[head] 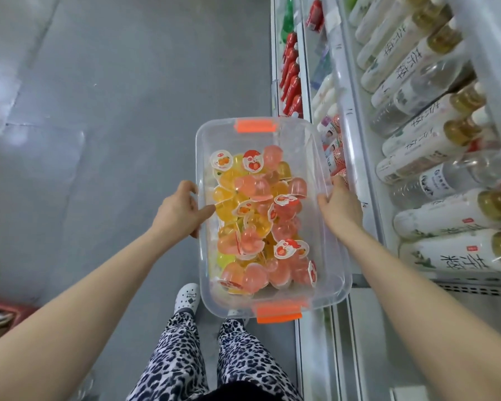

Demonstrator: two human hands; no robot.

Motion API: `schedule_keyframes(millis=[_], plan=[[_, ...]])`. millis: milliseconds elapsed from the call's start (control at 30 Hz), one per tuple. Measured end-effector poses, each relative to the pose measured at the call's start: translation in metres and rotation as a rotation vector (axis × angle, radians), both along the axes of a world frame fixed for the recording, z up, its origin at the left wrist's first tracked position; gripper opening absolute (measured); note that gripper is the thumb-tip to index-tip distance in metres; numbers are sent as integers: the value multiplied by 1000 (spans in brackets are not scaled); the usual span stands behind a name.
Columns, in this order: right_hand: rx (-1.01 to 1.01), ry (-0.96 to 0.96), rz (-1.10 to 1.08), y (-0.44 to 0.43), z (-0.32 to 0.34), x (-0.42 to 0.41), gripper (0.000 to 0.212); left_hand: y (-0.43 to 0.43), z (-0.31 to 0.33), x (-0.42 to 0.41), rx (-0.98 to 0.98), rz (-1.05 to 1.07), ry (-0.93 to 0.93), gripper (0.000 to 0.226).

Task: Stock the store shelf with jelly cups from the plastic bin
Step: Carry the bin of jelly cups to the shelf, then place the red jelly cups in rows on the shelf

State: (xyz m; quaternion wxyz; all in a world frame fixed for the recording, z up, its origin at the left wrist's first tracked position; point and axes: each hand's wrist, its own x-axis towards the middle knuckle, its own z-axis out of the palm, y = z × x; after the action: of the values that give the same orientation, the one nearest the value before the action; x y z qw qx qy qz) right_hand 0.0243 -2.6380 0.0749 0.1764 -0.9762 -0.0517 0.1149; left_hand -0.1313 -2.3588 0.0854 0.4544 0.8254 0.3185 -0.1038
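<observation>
A clear plastic bin [310,146] with orange latches is held in the air in front of me, above the floor and beside the shelving. Inside lie several jelly cups [258,215], pink, orange and yellow, some with fruit-printed lids facing up. My left hand [178,208] grips the bin's left long rim, thumb inside the wall. My right hand [340,205] grips the right long rim, close to the shelf edge.
White store shelves [356,157] run along the right, holding rows of white-labelled drink bottles [434,134], red bottles [291,79] further back and small pink packs [337,157] just past the bin. Grey floor lies to the left. My patterned trousers and white shoe [187,298] are below.
</observation>
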Motion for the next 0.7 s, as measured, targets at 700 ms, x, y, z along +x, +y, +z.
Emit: schedule_keyframes(millis=[700], plan=[[-315, -115, 414, 59, -25, -26, 57, 6, -22, 96, 879, -898, -157, 37]])
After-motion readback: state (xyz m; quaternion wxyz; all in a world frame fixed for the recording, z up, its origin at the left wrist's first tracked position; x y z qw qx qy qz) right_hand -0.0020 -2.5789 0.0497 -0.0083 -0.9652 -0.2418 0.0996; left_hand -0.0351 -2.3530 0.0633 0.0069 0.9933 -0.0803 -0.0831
